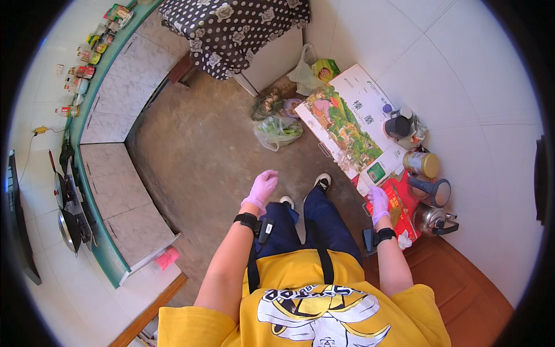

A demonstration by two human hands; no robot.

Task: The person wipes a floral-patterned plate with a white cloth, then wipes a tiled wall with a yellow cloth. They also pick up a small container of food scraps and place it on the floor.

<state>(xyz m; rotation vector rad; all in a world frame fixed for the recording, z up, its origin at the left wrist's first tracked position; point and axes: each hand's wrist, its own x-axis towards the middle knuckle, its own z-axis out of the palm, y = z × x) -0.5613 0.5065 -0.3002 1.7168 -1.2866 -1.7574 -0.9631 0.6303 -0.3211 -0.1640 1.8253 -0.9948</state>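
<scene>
My left hand, in a pink glove, is held over the floor in front of my left leg, fingers curled; whether they are fully closed is unclear, and I see nothing in it. My right hand, gloved alike, is at the near corner of a printed white cardboard sheet lying on a low stand. Whether it grips or only touches the cardboard cannot be told. Beside that hand lies red printed packaging. A steel kettle, an electric kettle and a gold-lidded jar stand to its right.
On the floor lie a plastic bag of green vegetables and a netted bundle. A white plastic bag is by the wall. A counter with pans and condiments runs along the left. A polka-dot cloth covers a white appliance ahead.
</scene>
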